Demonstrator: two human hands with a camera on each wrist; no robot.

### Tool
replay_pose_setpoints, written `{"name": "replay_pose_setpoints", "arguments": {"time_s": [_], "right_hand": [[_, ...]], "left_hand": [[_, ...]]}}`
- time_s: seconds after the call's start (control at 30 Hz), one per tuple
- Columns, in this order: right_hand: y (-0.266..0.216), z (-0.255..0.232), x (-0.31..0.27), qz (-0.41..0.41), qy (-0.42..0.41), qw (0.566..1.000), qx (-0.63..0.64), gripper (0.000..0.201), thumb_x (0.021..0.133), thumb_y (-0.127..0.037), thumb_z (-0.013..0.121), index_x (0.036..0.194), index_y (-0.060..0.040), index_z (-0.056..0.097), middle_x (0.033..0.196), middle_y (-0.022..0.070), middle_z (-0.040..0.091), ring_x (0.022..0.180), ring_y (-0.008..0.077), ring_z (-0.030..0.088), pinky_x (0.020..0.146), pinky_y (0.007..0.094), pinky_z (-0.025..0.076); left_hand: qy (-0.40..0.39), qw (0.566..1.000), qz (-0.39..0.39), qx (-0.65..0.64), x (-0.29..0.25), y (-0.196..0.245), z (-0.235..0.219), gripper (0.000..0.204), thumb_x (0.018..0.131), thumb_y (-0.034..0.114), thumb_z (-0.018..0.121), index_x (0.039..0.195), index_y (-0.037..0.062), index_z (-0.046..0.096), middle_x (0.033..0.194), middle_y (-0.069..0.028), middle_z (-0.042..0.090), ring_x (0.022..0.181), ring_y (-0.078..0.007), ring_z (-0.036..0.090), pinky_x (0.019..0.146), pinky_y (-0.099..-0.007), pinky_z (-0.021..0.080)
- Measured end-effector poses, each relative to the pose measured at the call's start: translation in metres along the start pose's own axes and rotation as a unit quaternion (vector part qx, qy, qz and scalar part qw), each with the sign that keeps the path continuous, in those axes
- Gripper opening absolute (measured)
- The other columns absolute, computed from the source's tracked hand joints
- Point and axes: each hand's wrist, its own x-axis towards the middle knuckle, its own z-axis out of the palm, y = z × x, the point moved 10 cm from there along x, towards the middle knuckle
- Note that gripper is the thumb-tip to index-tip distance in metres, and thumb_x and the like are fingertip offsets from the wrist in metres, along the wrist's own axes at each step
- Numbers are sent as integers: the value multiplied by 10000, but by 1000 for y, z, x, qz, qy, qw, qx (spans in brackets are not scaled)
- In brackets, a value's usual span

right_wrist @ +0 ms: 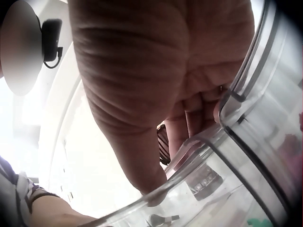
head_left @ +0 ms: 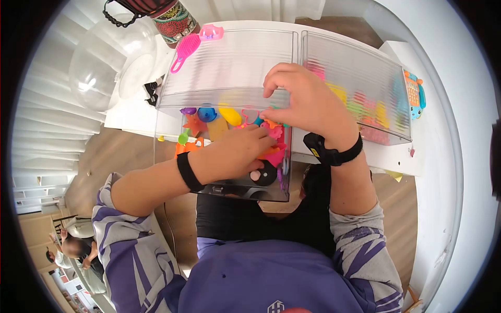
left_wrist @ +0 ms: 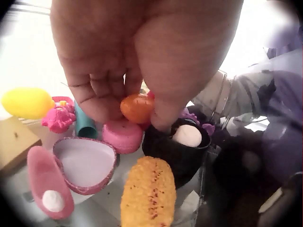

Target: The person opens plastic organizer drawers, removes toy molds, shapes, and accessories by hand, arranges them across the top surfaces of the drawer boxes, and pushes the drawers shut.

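Observation:
My left hand reaches into a clear drawer of colourful toys. In the left wrist view, the fingers and thumb of this hand curl round a small orange piece, above a round pink piece and beside a black cup. An orange-yellow corn-like toy and a pink-rimmed dish lie nearby. The right hand holds nothing visible, its thumb and fingers spread apart above the drawer's back right corner. In the right wrist view that hand is at a clear plastic edge.
Beside the drawer stands a second clear container with coloured toys. A pink brush lies on the left container's lid. A patterned cup stands behind, a transparent dome at the left, and a toy phone at the far right.

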Motion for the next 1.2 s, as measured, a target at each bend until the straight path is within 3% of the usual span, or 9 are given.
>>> {"name": "replay_pose_setpoints", "arguments": {"time_s": [0.07, 0.13, 0.27, 0.47, 0.53, 0.67, 0.73, 1.03, 1.2], "right_hand": [[2, -1, 0, 0, -2, 1000, 7, 350, 806, -165, 977, 997, -46, 710, 1148, 97, 755, 1125, 340, 723, 978, 440, 582], [4, 0, 0, 0, -3, 1000, 11, 355, 803, -169, 981, 998, -45, 711, 1145, 98, 754, 1120, 339, 724, 976, 437, 581], [8, 1, -1, 5, -13, 1000, 13, 363, 803, -181, 983, 1002, -40, 714, 1134, 98, 754, 1112, 333, 725, 960, 427, 580], [7, 1, 0, 13, -14, 1000, 17, 346, 816, -178, 961, 1023, -41, 719, 1138, 91, 753, 1102, 328, 721, 952, 427, 579], [6, 2, -1, 12, -9, 1000, 17, 348, 818, -176, 958, 1031, -42, 717, 1138, 90, 752, 1100, 327, 720, 955, 429, 579], [4, 1, -2, -2, 2, 1000, 7, 353, 821, -172, 952, 1050, -46, 714, 1143, 89, 747, 1100, 327, 719, 955, 432, 580], [3, 1, -1, -6, 1, 1000, 8, 351, 823, -170, 951, 1049, -46, 713, 1146, 89, 746, 1104, 328, 718, 957, 431, 580], [5, 1, -3, -1, -6, 1000, 8, 351, 820, -158, 942, 1050, -42, 704, 1146, 96, 740, 1127, 335, 708, 971, 431, 575], [4, 0, -3, 4, -7, 1000, 7, 346, 819, -151, 936, 1052, -39, 704, 1148, 104, 741, 1125, 342, 708, 969, 433, 575]], "left_hand": [[-9, 1000, 5, 3, 2, 3, -4, 548, 960, 203, 891, 1463, 86, 706, 1306, -117, 729, 1283, -377, 695, 1053, -492, 587], [-38, 996, -83, 5, -3, -8, -10, 530, 952, 188, 891, 1438, 75, 710, 1306, -120, 730, 1252, -377, 701, 1046, -484, 591], [-44, 991, -111, 57, -12, -20, -17, 492, 944, 161, 884, 1397, 67, 716, 1294, -128, 728, 1213, -363, 707, 1031, -471, 596], [68, 994, -35, 84, -21, 4, -33, 562, 879, 135, 913, 1384, 67, 678, 1335, -143, 679, 1250, -390, 678, 1084, -523, 556], [13, 998, -3, 56, -20, 10, -22, 610, 834, 150, 945, 1365, 70, 655, 1392, -146, 647, 1312, -400, 633, 1144, -541, 509], [25, 998, 27, 44, -18, 32, -28, 615, 793, 179, 974, 1311, 73, 659, 1432, -140, 632, 1361, -389, 592, 1166, -529, 485], [-11, 997, 67, 42, -18, 39, -19, 643, 760, 215, 998, 1297, 75, 672, 1479, -123, 621, 1402, -384, 562, 1175, -534, 476], [-49, 987, 132, 72, -7, 40, -1, 670, 691, 215, 986, 1281, 77, 700, 1434, -83, 671, 1394, -357, 585, 1208, -541, 448], [-47, 993, 106, 36, -6, 35, 4, 685, 682, 167, 965, 1299, 85, 681, 1385, -96, 685, 1372, -355, 604, 1206, -526, 446]]}}
